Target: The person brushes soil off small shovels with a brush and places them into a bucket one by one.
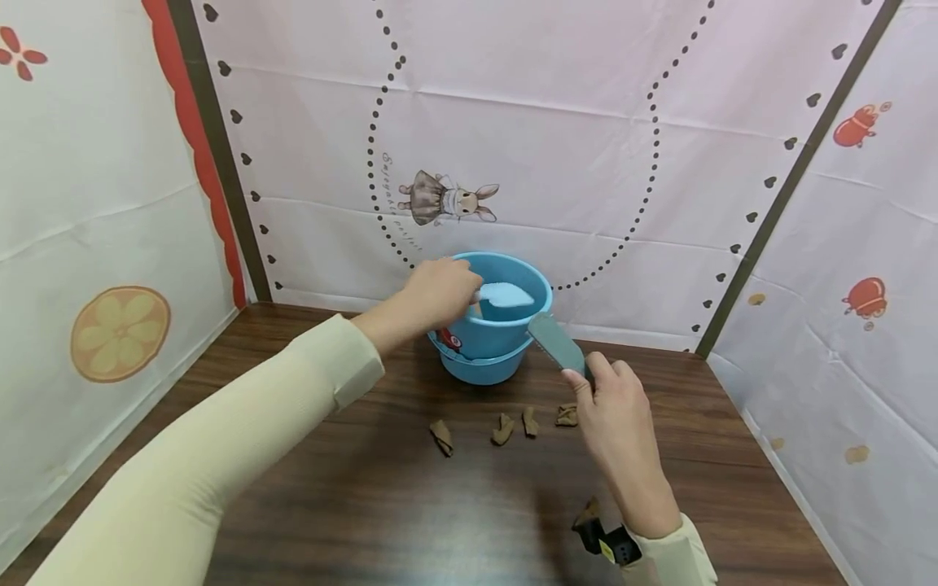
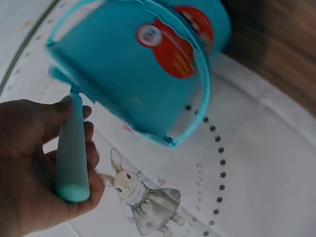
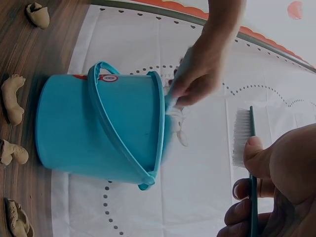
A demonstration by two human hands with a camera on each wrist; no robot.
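My left hand [image 1: 443,291] reaches over the rim of a blue bucket [image 1: 479,342] and grips the pale handle [image 2: 73,153] of a light-blue tool [image 1: 506,295] with a tapered head. That head overlaps the bucket's mouth in the head view; its exact kind is blurred. To the right of the bucket, my right hand [image 1: 619,411] holds a teal brush [image 1: 557,342] with white bristles [image 3: 242,138]. Thumb and fingers close around its narrow body. The bucket stands upright, with a hanging handle [image 3: 116,131] and a red label [image 2: 175,47]. Its bottom inside is hidden.
Several crumpled brown scraps [image 1: 502,429] lie on the dark wooden table [image 1: 352,505] in front of the bucket, with another scrap [image 1: 588,513] near my right wrist. A printed cloth wall [image 1: 528,155] rises close behind the bucket, and more cloth stands at both sides.
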